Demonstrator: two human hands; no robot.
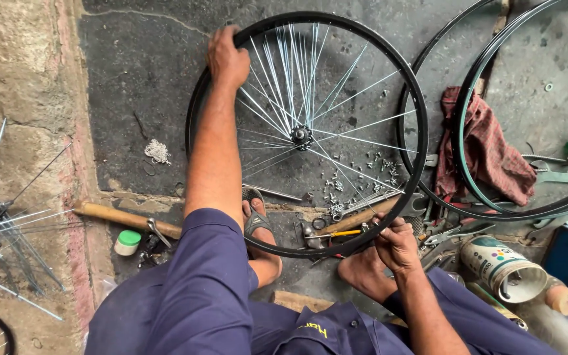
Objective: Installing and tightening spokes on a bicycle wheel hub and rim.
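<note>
Black bicycle wheel rim (418,131) with thin silver spokes (277,72) and a small hub (302,136) is lying on the dark concrete floor (139,66) before the seated person. Left hand (227,60) is gripping the far rim, fingers curled over it; right hand (396,243) is pinching closed at the near rim. Loose nipples (363,174), a red rag (488,148) and a tin can (504,268) are lying nearby.

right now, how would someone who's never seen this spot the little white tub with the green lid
Start at the big black spoked wheel that the person's left hand holds at its far edge, then drop to the long wooden handle lying on the ground to its lower left. The white tub with the green lid sits just below that handle; it is the only green-capped container there, far smaller than the printed can on the right.
</note>
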